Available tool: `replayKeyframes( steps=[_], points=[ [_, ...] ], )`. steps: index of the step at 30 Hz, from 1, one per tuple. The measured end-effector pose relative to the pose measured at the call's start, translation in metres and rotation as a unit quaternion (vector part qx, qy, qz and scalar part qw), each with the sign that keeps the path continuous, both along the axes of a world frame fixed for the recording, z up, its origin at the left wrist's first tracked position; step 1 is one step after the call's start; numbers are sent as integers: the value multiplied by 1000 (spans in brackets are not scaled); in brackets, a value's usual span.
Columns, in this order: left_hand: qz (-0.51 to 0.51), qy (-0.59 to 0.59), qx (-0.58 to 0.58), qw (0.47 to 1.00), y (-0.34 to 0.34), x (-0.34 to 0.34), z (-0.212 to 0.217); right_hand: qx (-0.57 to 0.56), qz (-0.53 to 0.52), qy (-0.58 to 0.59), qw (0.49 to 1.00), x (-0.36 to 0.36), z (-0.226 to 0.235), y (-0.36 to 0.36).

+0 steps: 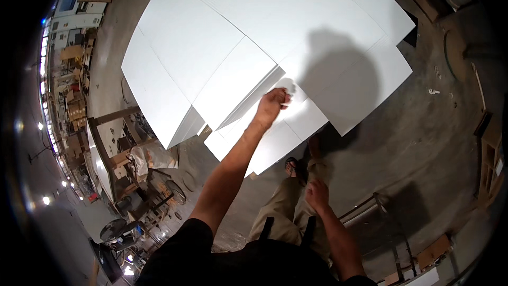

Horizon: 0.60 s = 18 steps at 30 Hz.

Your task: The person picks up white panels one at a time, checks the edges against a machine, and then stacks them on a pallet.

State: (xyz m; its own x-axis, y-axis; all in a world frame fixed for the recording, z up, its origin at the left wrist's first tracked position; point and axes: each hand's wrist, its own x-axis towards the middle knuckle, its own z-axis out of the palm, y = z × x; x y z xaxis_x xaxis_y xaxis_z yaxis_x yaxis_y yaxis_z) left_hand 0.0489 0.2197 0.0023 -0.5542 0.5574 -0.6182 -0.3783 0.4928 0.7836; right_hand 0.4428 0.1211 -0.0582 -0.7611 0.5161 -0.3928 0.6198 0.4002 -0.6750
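Note:
My left hand (pixel 272 105) reaches forward over a pile of large white sheets. Its fingers are curled closed around a small pale thing (pixel 287 84), blurred and too washed out to name. Right below that hand lies a smaller white panel (pixel 290 136) with a fold or score line across it. Larger creased white sheets (pixel 211 37) overlap around it, their stacked edges showing left of my hand. My right hand (pixel 317 195) hangs beside my right thigh, away from the sheets, its fingers curled in; I see nothing in it.
A dark shadow falls on the sheets at right. At left stand a wooden-framed table (pixel 108 153), plastic bags (pixel 151 159) and a black fan (pixel 112 229). A metal frame (pixel 389 222) is at lower right, and wooden shelving (pixel 489 164) at far right. White scraps (pixel 434 91) lie on the concrete floor.

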Motion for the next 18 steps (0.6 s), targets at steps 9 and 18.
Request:
replayKeyframes(
  steps=[9, 18],
  points=[
    [-197, 301, -96, 928, -17, -5, -17, -25, -155, -1, 988, 48, -2, -42],
    [-437, 72, -91, 892, -101, 164, 10, -169, -367, -177, 897, 182, 56, -172]
  ],
)
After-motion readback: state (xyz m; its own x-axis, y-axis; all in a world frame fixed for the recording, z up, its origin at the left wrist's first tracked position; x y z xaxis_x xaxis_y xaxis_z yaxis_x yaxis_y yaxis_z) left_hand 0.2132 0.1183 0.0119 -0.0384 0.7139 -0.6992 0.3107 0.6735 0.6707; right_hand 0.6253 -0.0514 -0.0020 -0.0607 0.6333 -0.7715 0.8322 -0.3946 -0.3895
